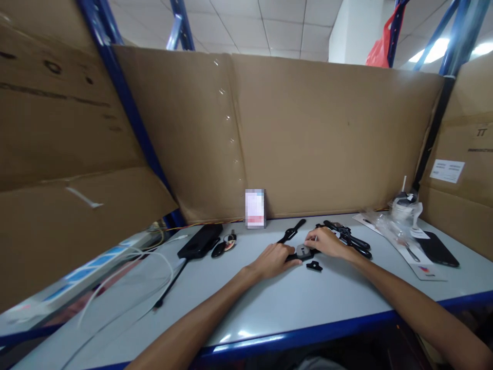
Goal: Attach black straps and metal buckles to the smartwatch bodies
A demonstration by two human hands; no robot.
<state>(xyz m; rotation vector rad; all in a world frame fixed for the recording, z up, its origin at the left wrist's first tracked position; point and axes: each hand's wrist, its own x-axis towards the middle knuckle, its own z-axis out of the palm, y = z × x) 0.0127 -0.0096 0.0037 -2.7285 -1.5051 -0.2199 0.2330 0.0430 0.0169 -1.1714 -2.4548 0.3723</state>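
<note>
My left hand (273, 259) is closed round one end of a black spokeshave (307, 257) held low over the table. A grey, slotted blade (303, 251) lies against its middle. My right hand (325, 241) has its fingers pinched at the upper right edge of that blade, and the fingertips partly hide what they touch. Just in front of the hands lies a small black cap piece (315, 265). Behind them rests a second black spokeshave body (291, 232). More black spokeshaves (352, 240) are heaped to the right of my right hand.
Further right are clear plastic packaging on a card (421, 270), a black phone (438, 248) and a wrapped cup (404, 206). A phone with a lit screen (255, 209) leans on the cardboard wall (308, 128). Leftward lie a black box (201, 241), keys (230, 239), white cables and a power strip (88, 272).
</note>
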